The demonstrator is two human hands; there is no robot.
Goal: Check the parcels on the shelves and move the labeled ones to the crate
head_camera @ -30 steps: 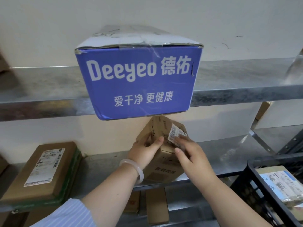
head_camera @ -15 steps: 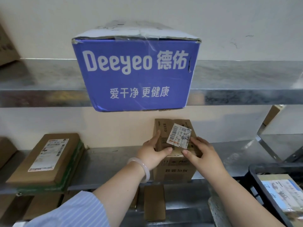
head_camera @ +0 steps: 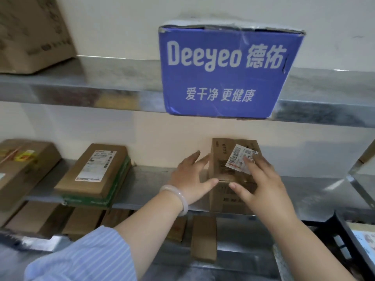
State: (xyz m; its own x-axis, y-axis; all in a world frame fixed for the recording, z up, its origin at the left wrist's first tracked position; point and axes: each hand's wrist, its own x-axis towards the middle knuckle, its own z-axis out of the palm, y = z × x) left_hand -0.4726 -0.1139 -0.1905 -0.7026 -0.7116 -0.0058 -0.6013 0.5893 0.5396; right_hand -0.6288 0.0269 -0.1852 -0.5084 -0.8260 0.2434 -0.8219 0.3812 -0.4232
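Wall (head_camera: 121, 27): plain cream plaster, a few scuffs and marks high up.
Upper shelf (head_camera: 121, 78): dull galvanised steel, set against that wall.
Middle shelf (head_camera: 316, 191): same metal, soft glare on it.

blue box (head_camera: 227, 74) printed "Deeyeo 德佑" and "爱干净 更健康" in white, small brown parcel (head_camera: 225, 159) with barcode label (head_camera: 240, 159), its print seemingly too blurred to read
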